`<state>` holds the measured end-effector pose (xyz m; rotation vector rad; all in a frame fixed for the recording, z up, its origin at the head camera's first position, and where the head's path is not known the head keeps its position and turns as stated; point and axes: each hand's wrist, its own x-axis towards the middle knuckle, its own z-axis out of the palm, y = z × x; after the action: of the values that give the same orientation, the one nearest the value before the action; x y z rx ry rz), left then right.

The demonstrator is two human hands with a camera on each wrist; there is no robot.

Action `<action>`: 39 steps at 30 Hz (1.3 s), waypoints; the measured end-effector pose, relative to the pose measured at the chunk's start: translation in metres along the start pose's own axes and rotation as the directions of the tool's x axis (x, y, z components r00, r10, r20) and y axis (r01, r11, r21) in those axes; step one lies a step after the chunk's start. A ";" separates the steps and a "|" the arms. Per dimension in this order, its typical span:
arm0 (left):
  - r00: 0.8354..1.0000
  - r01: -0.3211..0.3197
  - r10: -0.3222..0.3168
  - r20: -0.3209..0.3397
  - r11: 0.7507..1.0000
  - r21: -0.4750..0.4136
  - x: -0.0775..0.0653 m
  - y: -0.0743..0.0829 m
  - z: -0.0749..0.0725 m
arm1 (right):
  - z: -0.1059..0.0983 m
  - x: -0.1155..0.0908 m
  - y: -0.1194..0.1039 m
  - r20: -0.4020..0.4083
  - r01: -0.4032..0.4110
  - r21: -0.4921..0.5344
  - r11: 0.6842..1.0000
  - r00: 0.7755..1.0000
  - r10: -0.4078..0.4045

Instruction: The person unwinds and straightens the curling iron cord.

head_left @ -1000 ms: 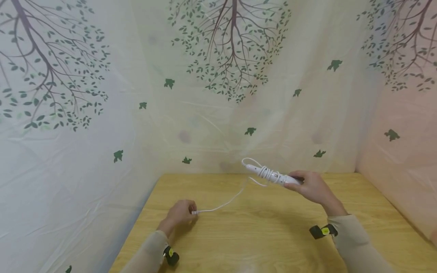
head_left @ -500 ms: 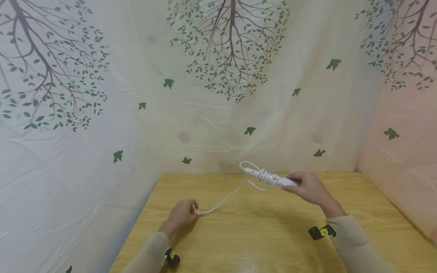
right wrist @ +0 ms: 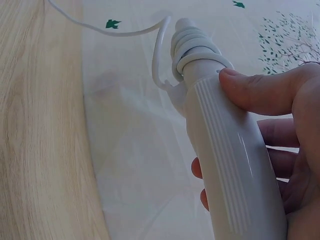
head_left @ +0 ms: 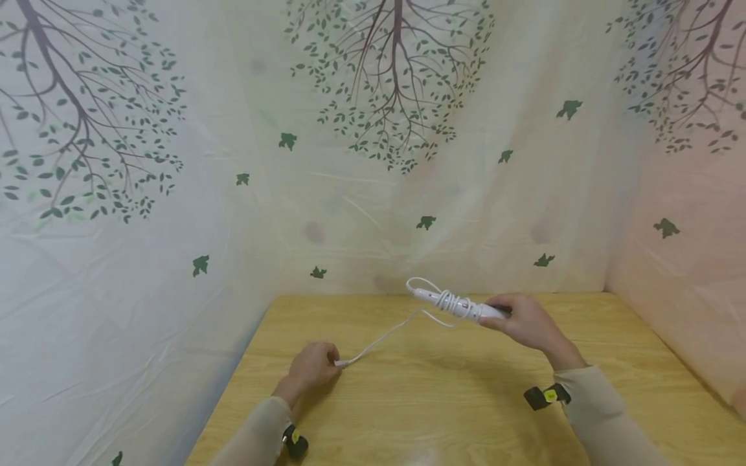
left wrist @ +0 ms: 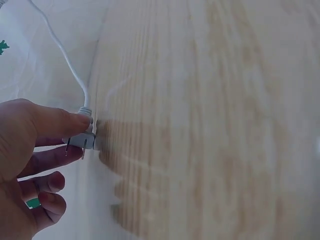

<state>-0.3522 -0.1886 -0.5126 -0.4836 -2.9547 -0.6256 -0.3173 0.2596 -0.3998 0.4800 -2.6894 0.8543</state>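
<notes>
While the left hand (head_left: 313, 364) pinches a two-prong plug (left wrist: 86, 139) between thumb and fingers, the right hand (head_left: 527, 323) grasps a white, wand-shaped corded appliance (right wrist: 227, 155) by its thicker, ridged handle. The left grip is low, near the left side of the wood-grain surface (head_left: 408, 401); whether it touches the wood I cannot tell. In the left wrist view, both metal prongs (left wrist: 84, 150) point away from the cord, and the other fingers are bent.

The right grip is firm around the handle: the thumb lies along one side, and two fingertips show past the opposite edge. The appliance is held above the surface toward its far side, tilted, with its narrower end up and to the left in the head view. Several coils of white cord (head_left: 379, 338) wrap its middle; a loop stands at the narrow end, and a loose length sags across to the plug.

Both arms wear beige sleeves (head_left: 600, 414), each with a small black device (head_left: 537, 398) at the wrist. Behind stands a pale sheet (head_left: 361, 207) printed with trees and green shapes.
</notes>
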 end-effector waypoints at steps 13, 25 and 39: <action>0.997 -0.070 0.070 0.026 0.997 -0.016 -0.009 0.000 0.006 | 0.003 -0.001 -0.001 -0.006 0.029 -0.007 1.000 1.000 -0.029; 0.995 -0.059 0.066 0.076 0.993 -0.099 -0.009 0.002 0.006 | 0.004 0.001 0.000 -0.005 0.032 -0.022 0.999 0.999 -0.032; 0.989 -0.078 0.085 0.123 0.995 -0.060 -0.005 0.011 0.000 | 0.003 0.004 -0.007 0.033 0.005 -0.016 1.000 0.999 -0.004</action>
<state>-0.3445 -0.1806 -0.5096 -0.6688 -3.0222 -0.6938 -0.3183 0.2513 -0.3971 0.5006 -2.7215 0.8294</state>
